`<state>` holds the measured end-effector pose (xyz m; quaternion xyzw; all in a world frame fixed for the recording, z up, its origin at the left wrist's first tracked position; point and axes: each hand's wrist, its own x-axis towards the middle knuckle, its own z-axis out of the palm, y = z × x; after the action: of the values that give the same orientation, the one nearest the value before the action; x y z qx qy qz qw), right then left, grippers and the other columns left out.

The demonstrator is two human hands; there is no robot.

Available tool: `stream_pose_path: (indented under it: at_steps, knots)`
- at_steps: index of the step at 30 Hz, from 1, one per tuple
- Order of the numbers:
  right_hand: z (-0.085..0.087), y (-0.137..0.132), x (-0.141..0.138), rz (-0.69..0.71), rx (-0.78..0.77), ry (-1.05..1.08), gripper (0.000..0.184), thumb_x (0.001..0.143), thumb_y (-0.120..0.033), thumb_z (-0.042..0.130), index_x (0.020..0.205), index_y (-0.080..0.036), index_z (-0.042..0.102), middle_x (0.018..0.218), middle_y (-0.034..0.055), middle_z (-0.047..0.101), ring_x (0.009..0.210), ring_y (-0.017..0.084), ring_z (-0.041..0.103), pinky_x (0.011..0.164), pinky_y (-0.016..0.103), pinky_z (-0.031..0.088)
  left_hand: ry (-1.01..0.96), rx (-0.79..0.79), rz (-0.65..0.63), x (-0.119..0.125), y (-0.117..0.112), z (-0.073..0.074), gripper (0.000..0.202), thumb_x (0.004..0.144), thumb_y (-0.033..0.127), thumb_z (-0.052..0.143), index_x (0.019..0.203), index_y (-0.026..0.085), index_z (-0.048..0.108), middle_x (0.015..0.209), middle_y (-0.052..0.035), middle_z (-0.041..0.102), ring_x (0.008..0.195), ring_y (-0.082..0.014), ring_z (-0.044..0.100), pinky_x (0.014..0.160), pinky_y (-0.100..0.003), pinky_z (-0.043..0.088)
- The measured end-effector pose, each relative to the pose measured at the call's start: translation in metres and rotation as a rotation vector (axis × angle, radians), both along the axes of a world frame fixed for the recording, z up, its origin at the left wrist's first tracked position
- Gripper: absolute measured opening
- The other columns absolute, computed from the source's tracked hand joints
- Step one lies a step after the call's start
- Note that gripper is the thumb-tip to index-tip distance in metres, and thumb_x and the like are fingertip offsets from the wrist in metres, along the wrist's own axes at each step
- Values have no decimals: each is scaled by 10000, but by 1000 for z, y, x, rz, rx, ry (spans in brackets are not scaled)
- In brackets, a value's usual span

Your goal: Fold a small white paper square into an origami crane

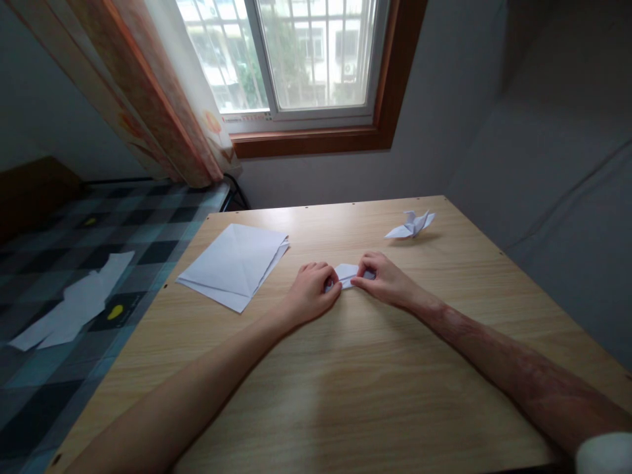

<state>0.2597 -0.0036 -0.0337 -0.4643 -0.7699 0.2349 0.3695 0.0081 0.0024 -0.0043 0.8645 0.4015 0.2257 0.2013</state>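
A small folded piece of white paper [346, 274] lies on the wooden table [345, 382], near its middle. My left hand [310, 293] pinches its left end with curled fingers. My right hand [385, 280] pinches its right end, fingers pressed down on the fold. Most of the paper is hidden between the two hands.
A stack of folded white sheets [234, 264] lies on the table to the left. A finished paper crane [411, 225] sits at the far right. A checkered bed [74, 276] with loose white paper [74, 303] stands left of the table. A window [296, 52] and curtain [162, 99] are behind.
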Motion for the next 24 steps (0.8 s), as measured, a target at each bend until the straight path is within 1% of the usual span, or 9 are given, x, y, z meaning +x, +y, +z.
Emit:
stream_pose_path:
  at_steps: [6,13,24]
  knots:
    - [-1,1,1,3,4,-14,220,909,-263,868,769,-230,702,907,35,704,960,254,642,882,384,465,23,29,-7,0,0,-3,137,1011,277,653,894,208,670,896,-37,680,911,-231,627,928,-407,445]
    - [-2,2,0,-4,28,-21,210,906,-247,863,772,-226,702,901,35,700,948,248,643,876,381,467,80,63,-28,2,-1,-1,150,1041,278,620,918,205,665,927,-55,685,937,-247,636,937,-419,463]
    - [-1,0,-2,-15,39,-30,222,911,-246,857,781,-228,678,894,33,679,925,246,629,868,390,462,62,85,-38,1,0,-2,159,1039,259,619,889,212,646,899,-50,673,899,-237,634,886,-393,471]
